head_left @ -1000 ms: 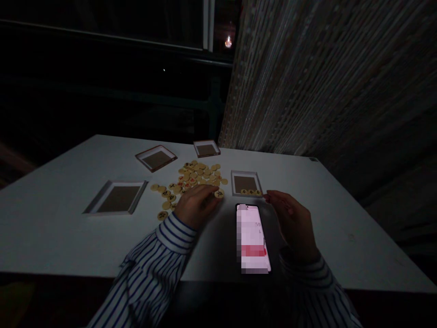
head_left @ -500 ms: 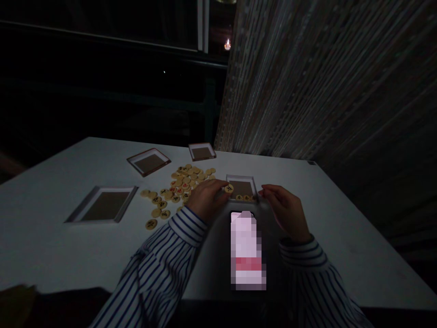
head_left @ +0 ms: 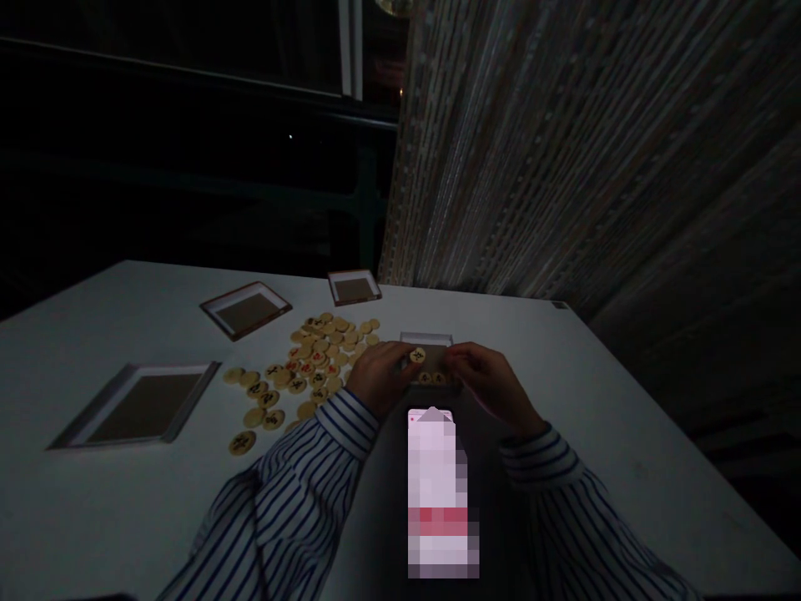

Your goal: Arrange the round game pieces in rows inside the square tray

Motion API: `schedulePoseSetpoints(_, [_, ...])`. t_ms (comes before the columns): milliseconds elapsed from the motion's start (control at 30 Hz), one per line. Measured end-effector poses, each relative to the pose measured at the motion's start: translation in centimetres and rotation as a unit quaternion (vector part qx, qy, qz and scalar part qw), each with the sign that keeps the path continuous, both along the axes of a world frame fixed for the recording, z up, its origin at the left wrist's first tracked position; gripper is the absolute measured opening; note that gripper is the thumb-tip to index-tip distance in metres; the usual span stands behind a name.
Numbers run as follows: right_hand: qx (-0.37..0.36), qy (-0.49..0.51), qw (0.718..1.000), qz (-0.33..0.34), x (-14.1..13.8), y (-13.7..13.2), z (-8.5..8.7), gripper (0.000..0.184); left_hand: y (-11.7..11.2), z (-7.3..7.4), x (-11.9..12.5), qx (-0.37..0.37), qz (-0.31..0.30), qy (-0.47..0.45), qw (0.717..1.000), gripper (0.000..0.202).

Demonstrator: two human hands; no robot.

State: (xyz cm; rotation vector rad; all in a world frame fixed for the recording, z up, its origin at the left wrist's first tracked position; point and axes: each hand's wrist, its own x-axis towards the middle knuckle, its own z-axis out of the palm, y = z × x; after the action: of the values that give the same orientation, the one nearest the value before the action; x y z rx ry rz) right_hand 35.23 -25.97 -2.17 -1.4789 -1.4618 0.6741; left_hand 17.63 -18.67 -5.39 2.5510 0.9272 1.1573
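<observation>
Dim room: we see a black window [head_left: 188,192] at the back and a woven curtain [head_left: 594,175] hanging down the R side. The white table [head_left: 106,509] catches what light there is; its top looks smooth, so we'd expect flat discs to sit steady but slide if nudged.

Our L hand [head_left: 377,380] is closed in a pinch, w/ the fingertips gripping a round xiangqi piece [head_left: 417,356] just over the near tray [head_left: 425,338]. The piece is in the air, face visible, black character on top. Our R hand [head_left: 488,384] is right beside it, fingers loosely curled toward the piece; we can't tell if it's holding anything. 2 more pieces [head_left: 431,378] lie in the near tray, partly hidden by our hands.

The pieces look light, stiff & smooth, prob. wood or plastic, and not fragile. Best hold is by the rim btw thumb & finger, since a flat face gives little to grip.

Loose pile [head_left: 316,359] sits L of our hands, w/ red & black marks. 3 other trays lie beyond it: lg tray [head_left: 106,443], angled tray [head_left: 275,294], sm tray [head_left: 350,276]. Phone [head_left: 438,492] lies just below our hands, screen pixelated. Striped sleeve [head_left: 288,484] covers our L forearm.
</observation>
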Motion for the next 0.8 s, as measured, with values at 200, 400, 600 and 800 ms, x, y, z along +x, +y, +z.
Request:
schedulePoseSetpoints(200, [-0.041, -0.041, 0.991, 0.117, -0.5, 2.4, 1.3, 0.019, 0.0, -1.0, -0.1, 0.049, 0.014, 0.006, 0.999, 0.023])
schedulePoseSetpoints(400, [-0.063, -0.068, 0.986, 0.141, -1.1, 4.2, 2.0, 0.015, 0.2, -1.3, -0.4, 0.042, 0.042, -0.021, 0.998, 0.021])
schedulePoseSetpoints(600, [-0.101, -0.029, 0.982, 0.154, -1.4, 5.2, 1.8, 0.014, 0.3, -1.6, -0.4, -0.022, 0.041, -0.043, 0.998, 0.021])
schedulePoseSetpoints(800, [-0.073, -0.064, 0.977, 0.192, -0.7, 5.6, 1.1, 0.015, 0.0, -1.0, -0.2, -0.215, 0.027, -0.172, 0.961, 0.017])
